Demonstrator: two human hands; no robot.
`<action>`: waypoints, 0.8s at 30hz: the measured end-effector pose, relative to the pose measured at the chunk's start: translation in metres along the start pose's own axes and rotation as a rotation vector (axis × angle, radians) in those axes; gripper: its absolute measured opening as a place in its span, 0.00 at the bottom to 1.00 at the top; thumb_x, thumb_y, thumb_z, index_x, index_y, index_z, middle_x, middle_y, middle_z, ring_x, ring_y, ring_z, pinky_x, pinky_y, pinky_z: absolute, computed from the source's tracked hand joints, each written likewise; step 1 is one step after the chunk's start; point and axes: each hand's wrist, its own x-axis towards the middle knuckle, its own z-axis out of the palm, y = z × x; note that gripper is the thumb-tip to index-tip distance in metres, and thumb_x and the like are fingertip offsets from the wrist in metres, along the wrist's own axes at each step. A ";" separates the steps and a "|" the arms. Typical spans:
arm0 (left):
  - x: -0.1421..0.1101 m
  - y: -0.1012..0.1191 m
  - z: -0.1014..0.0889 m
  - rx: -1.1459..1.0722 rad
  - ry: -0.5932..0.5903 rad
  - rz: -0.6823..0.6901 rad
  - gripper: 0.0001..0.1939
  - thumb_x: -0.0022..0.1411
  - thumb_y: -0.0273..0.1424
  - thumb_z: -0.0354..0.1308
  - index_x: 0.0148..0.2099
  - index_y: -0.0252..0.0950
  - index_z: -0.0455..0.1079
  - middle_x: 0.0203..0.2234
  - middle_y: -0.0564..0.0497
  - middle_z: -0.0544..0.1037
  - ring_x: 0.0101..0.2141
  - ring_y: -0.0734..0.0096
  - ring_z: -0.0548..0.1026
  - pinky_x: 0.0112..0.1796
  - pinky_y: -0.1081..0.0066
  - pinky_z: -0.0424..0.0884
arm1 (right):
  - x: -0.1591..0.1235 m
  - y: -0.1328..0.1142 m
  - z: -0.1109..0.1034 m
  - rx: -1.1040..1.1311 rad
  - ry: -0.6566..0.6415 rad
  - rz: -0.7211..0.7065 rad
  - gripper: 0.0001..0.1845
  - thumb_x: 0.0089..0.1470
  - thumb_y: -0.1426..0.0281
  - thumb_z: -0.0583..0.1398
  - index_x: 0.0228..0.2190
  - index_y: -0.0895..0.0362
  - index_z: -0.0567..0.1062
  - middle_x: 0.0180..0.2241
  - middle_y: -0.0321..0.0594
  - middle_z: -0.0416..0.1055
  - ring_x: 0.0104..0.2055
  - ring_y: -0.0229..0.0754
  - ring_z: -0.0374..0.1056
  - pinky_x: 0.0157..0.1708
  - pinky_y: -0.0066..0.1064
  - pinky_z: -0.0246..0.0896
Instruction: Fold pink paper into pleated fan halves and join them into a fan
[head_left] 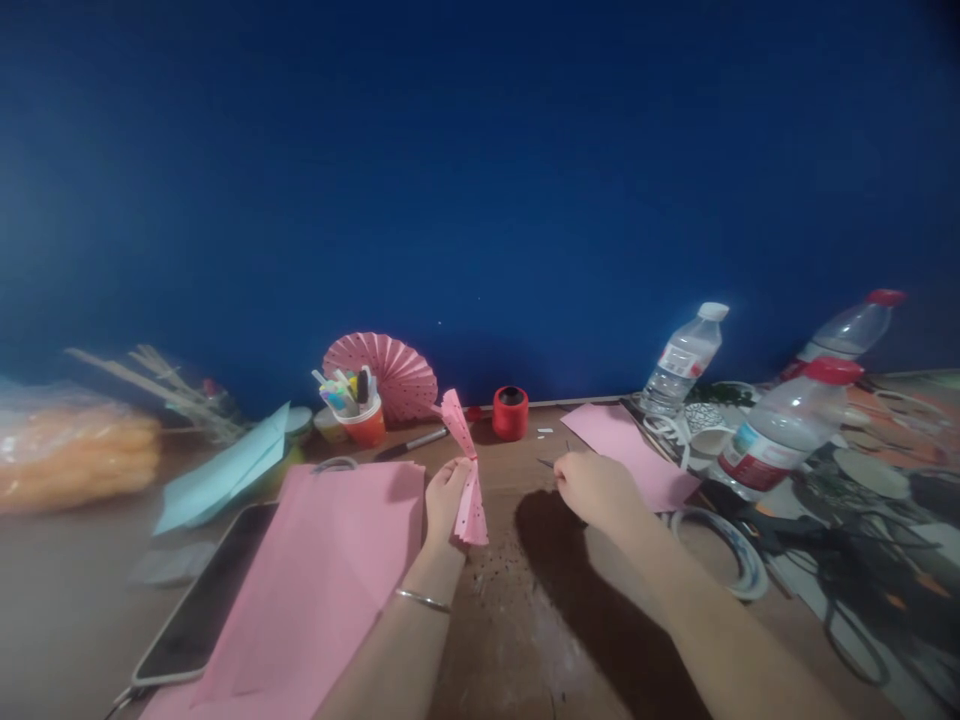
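Between the fingers of my left hand is a pleated pink paper fan with dark dots. It stands nearly upright, gathered at its middle by a small red band. My right hand is closed over the table, apart from the fan. Two thin dark blades jut out from its fingers, apparently small scissors; their handles are hidden in the hand. Behind my left hand, an opened pink dotted fan leans against the blue wall.
Pink sheets partly cover a phone at left. A cup of pens, a marker and a red round container stand or lie behind. Plastic bottles, white tape rolls and cables crowd the right.
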 end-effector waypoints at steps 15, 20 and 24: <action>-0.023 -0.002 0.020 -0.009 -0.232 0.014 0.10 0.44 0.34 0.60 0.27 0.32 0.66 0.17 0.55 0.69 0.18 0.80 0.65 0.22 0.78 0.60 | 0.007 -0.048 0.044 1.317 0.105 -0.065 0.10 0.47 0.66 0.54 0.34 0.57 0.65 0.34 0.38 0.69 0.32 0.38 0.66 0.32 0.29 0.60; -0.025 0.000 0.021 0.116 -0.231 0.082 0.12 0.45 0.37 0.59 0.26 0.32 0.67 0.18 0.55 0.69 0.18 0.79 0.64 0.22 0.77 0.60 | 0.013 -0.042 0.050 1.392 0.106 0.036 0.09 0.44 0.65 0.56 0.24 0.59 0.69 0.21 0.35 0.66 0.24 0.36 0.60 0.24 0.26 0.55; -0.024 -0.002 0.023 0.122 -0.230 0.110 0.10 0.45 0.35 0.59 0.26 0.31 0.67 0.19 0.55 0.70 0.21 0.79 0.65 0.24 0.78 0.60 | 0.013 -0.042 0.048 1.475 0.093 0.100 0.09 0.42 0.66 0.56 0.20 0.60 0.68 0.18 0.32 0.62 0.20 0.33 0.55 0.19 0.24 0.49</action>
